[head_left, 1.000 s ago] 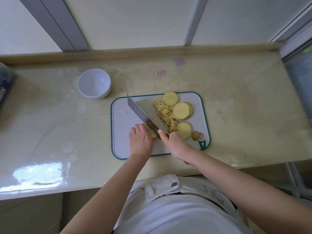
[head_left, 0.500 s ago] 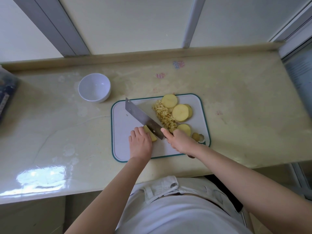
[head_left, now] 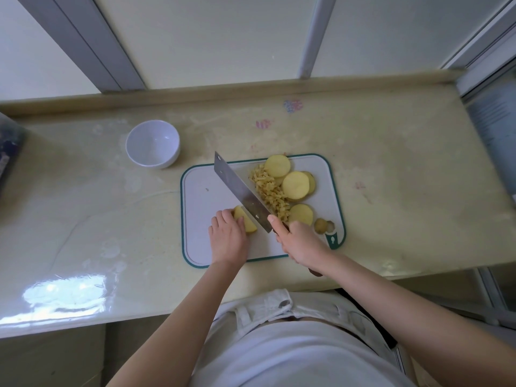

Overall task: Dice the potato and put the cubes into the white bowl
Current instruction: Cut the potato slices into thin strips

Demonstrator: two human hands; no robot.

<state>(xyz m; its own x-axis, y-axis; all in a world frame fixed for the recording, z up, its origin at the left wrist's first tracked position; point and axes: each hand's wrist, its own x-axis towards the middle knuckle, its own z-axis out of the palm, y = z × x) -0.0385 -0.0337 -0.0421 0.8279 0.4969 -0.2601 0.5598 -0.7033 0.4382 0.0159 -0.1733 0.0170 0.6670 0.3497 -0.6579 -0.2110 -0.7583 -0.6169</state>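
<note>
A white cutting board (head_left: 201, 196) with a green rim lies on the counter. My left hand (head_left: 227, 237) holds down a potato piece (head_left: 245, 220) near the board's front. My right hand (head_left: 300, 241) grips the handle of a cleaver (head_left: 241, 192), forefinger on the blade's back; the blade slants up-left just right of the piece. A heap of diced potato (head_left: 269, 191) lies right of the blade, with round potato slices (head_left: 296, 185) beside it and a small end piece (head_left: 321, 225) at the board's right corner. The white bowl (head_left: 152, 143) stands empty at the back left.
The beige counter (head_left: 391, 177) ends in a raised back ledge under a window. A dark object (head_left: 8, 146) sits at the far left edge. The counter's front edge runs just below the board, against my body.
The cleaver has shifted a little to the right, off the potato piece, and my left hand slid slightly left with the piece. The camera view moved a bit.
</note>
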